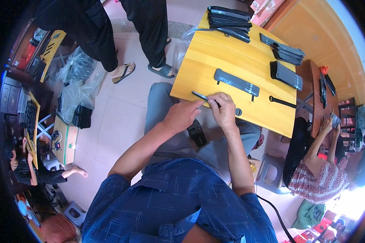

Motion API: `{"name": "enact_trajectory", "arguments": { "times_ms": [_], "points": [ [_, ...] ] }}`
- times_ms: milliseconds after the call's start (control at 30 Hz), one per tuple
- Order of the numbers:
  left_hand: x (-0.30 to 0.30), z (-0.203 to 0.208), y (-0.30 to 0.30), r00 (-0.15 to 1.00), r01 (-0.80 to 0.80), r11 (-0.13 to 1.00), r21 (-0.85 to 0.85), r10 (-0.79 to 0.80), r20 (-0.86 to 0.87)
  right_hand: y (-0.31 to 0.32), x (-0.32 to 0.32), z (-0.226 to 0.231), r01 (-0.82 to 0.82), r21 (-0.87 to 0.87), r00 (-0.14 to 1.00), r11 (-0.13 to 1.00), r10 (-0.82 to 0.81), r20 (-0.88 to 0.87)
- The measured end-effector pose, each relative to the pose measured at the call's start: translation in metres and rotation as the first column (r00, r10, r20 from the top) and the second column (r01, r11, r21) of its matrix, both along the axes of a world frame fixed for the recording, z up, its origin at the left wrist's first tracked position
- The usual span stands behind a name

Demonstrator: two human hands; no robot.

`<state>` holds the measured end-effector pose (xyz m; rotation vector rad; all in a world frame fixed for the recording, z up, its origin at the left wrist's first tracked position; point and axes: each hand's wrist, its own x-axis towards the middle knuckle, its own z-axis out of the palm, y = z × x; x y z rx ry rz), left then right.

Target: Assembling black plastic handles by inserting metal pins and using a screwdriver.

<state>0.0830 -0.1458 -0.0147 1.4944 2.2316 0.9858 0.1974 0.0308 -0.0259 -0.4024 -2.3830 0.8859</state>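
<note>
At the near edge of the yellow table [207,60], both of my hands come together around a narrow black strip [199,95], perhaps a strap. My right hand [224,108] pinches it with bent fingers. Closed beside it, my left hand [183,115] meets the strip's near side; its fingertips are partly hidden. Just beyond lies a long dark grey flat piece [236,82] with rounded ends, small slots and short black tabs. A black strap with a ring end [282,101] rests to its right. A small black round end [238,111] shows beside my right hand.
Stacks of black strap pieces [229,22] lie at the table's far side, with more bundles [286,75] at the right. A person in dark trousers [144,32] stands far left. Another person [318,174] works at the right. Plastic bags [79,67] and a box [65,141] stand left.
</note>
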Motion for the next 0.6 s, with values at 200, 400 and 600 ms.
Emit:
{"name": "enact_trajectory", "arguments": {
  "times_ms": [200,400,600],
  "points": [
    [-0.0008,-0.0012,0.0004,1.0,0.004,0.998,0.059,-0.004,-0.003,0.0032,-0.0004,-0.0044,-0.013,-0.011,1.0,1.0,0.013,0.011],
    [-0.0024,-0.0048,0.0032,0.996,0.01,0.997,0.078,-0.003,-0.089,0.0037,0.0008,-0.0045,-0.017,0.022,1.0,1.0,0.017,-0.005],
    [-0.0003,-0.0044,0.0019,0.979,-0.017,1.0,0.02,0.021,-0.201,0.0031,0.0003,-0.005,-0.018,0.014,1.0,1.0,0.018,-0.014]
  ]
}}
